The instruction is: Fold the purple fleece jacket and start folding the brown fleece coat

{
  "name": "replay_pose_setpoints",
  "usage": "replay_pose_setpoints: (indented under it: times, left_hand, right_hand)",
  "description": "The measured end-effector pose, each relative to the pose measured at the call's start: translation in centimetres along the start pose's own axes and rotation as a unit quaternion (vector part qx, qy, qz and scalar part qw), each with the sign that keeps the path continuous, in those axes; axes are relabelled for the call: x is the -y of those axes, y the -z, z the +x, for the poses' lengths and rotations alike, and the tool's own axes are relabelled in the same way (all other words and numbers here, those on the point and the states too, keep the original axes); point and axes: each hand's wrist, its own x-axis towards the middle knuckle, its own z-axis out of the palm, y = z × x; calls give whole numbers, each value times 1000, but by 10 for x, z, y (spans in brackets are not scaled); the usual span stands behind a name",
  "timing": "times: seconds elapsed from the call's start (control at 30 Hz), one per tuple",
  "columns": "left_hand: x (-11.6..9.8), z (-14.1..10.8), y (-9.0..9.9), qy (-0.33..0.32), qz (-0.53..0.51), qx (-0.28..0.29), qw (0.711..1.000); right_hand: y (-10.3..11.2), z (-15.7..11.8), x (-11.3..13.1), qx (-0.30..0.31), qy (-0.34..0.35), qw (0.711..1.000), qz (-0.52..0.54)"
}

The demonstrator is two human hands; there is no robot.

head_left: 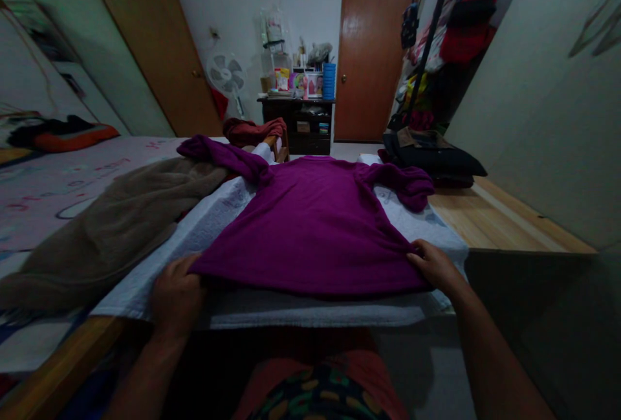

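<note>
A purple long-sleeved shirt [310, 226] lies spread on a pale cloth [320, 316] that covers a flat surface in front of me. Its neckline points away and its hem faces me. One sleeve reaches left over a brown blanket, while the other lies bunched on the right. My left hand [177, 294] is closed on the hem's left corner. At the opposite corner, my right hand [429, 265] pinches the edge between thumb and fingers. The hem hangs fairly straight between both hands.
On the left is a bed [92, 177] with the brown blanket [116, 226]. Folded dark clothes [436, 154] are stacked on a wooden board [499, 213] at right. A reddish cloth [255, 130] lies beyond the shirt. Farther back stand a fan [227, 74] and a dark cabinet [298, 129].
</note>
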Motion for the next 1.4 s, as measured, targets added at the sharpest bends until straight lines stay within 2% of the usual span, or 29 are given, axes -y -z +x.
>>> replay_pose_setpoints:
  times: [0.1,0.17,0.23,0.33,0.4,0.5,0.57,0.63,0.73,0.83,0.97,1.07,1.13,1.27,1.4]
  left_hand:
    - [5,2,10,-26,48,-17,998]
    - [5,-1,13,-60,66,30,996]
    - [4,-4,15,-99,66,103,988]
    - [-12,-4,21,-129,49,162,977]
    - [-37,1,26,-151,16,152,977]
    - [-94,12,23,-222,-108,123,961]
    - [-137,19,11,-277,-182,130,934]
    - [-175,24,-7,-302,-221,147,916]
    - [-210,31,-32,-302,-235,181,906]
    - [-222,36,-44,-289,-218,199,911]
    - [-224,46,-41,-286,-180,214,916]
    - [-231,59,-37,-309,-170,261,898]
    - [-241,68,-38,-318,-167,262,896]
    - [-262,76,-54,-312,-202,200,907]
    - [-268,67,-74,-318,-203,244,894]
  right_hand:
    - [0,0,-1,12,7,1000,-17]
    - [1,-1,1,29,-1,998,-48]
    - [5,0,7,43,-11,996,-76]
    - [11,4,22,36,-34,994,-97]
    - [13,12,35,20,-50,992,-114]
    - [8,29,55,1,-58,985,-165]
    - [2,42,65,-13,-65,977,-205]
    - [-4,53,72,-25,-75,969,-233]
    - [-10,66,73,-21,-79,967,-243]
    - [-10,72,66,-23,-81,971,-225]
    - [-3,78,57,-18,-84,971,-225]
    - [3,89,63,35,-85,970,-225]
    - [5,101,74,43,-91,971,-215]
    - [-3,129,92,-5,-114,971,-209]
    - [-13,143,90,-2,-109,971,-214]
